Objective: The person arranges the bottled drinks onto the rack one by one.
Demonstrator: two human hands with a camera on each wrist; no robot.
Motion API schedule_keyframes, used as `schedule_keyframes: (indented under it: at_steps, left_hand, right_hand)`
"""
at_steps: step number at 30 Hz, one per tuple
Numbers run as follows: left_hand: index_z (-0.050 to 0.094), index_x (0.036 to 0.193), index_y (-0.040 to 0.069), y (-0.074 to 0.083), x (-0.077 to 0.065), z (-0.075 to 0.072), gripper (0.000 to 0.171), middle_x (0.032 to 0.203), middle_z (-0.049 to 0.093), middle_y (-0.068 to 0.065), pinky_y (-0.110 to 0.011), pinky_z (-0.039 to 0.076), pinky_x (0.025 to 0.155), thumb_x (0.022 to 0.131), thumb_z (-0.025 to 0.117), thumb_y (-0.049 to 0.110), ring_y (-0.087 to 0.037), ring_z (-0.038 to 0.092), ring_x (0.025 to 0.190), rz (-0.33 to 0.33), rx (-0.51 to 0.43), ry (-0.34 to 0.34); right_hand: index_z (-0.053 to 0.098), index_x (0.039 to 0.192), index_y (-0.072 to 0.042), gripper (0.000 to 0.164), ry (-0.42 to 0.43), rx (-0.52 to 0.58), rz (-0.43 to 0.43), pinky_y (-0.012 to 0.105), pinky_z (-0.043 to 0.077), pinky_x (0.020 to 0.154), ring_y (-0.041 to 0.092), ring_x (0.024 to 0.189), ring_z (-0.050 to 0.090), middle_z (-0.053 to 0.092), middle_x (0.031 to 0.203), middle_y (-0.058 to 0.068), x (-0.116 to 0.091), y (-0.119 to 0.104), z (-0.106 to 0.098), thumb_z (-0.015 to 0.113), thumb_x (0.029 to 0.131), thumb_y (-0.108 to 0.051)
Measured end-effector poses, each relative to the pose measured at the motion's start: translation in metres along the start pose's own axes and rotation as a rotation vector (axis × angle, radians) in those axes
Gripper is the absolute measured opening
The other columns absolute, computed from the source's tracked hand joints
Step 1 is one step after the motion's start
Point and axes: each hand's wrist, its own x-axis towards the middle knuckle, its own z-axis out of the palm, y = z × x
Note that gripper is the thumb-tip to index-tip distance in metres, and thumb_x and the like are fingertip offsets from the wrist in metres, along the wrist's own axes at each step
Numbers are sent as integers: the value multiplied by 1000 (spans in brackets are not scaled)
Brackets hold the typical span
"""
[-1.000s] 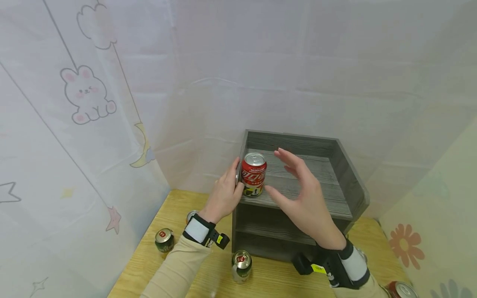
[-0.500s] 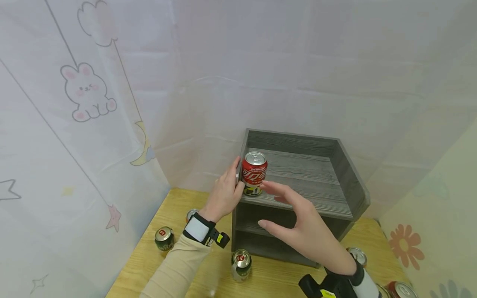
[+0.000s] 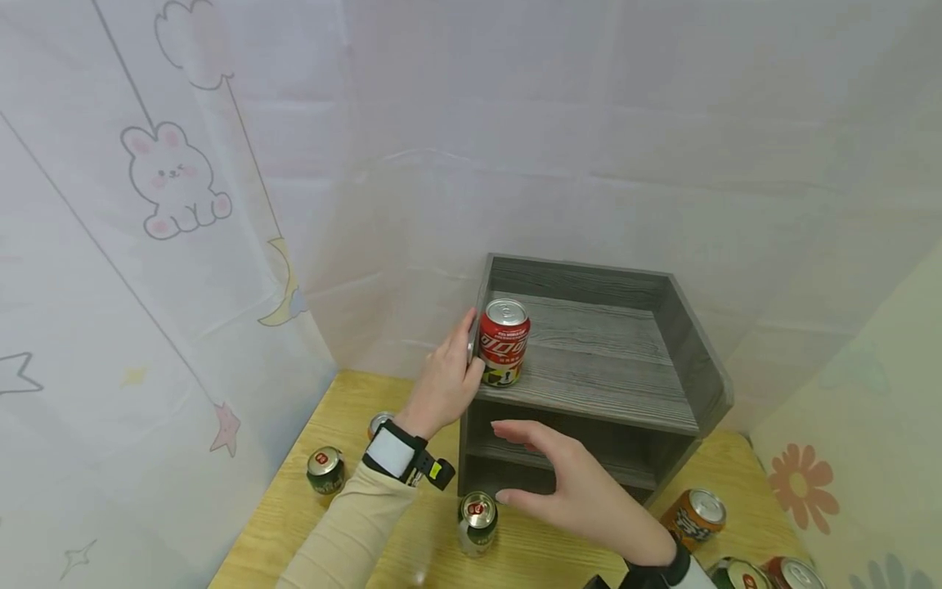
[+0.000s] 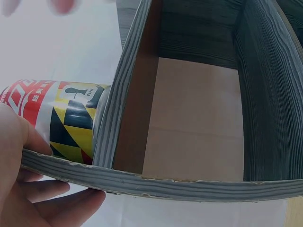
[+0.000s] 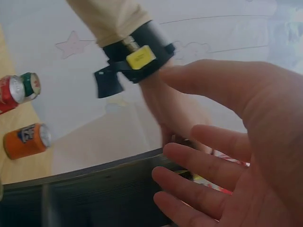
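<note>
A red cola can [image 3: 504, 348] stands upright on the top of a grey wood-grain shelf [image 3: 603, 343], close against its left side panel. My left hand [image 3: 440, 388] grips that side panel, thumb on the inner side beside the can and fingers outside. In the left wrist view the thumb lies at the cola can [image 4: 71, 120], and several fingers are behind the panel edge [image 4: 156, 185]. My right hand [image 3: 577, 487] holds nothing. It hovers in front of the lower compartments, thumb and fingers spread apart, near a green can [image 3: 477, 523] on the table.
Another green can [image 3: 325, 470] stands at the left on the wooden table [image 3: 280, 532], with a partly hidden can [image 3: 379, 422] behind my left wrist. At right stand an orange can [image 3: 695, 517], a green can [image 3: 739, 573] and a red can [image 3: 791, 573]. Printed cloth walls surround the table.
My right hand has moved down from beside the cola can to in front of the lower compartments, uncovering cans at the right. The left hand and the cola can have stayed put.
</note>
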Motion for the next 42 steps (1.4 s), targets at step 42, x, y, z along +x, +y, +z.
schedule_keyframes:
  at_steps: [42]
  left_hand:
    - [27,159,0,0,0,0,67,154,43,-21,-49,48,101,97,50,10,-35,53,130,14,-1,2]
  right_hand:
    - [50,150,-15,84,-155,222,448,67,41,98,44,131,48,50,148,14,-30,132,125,89,76,-25]
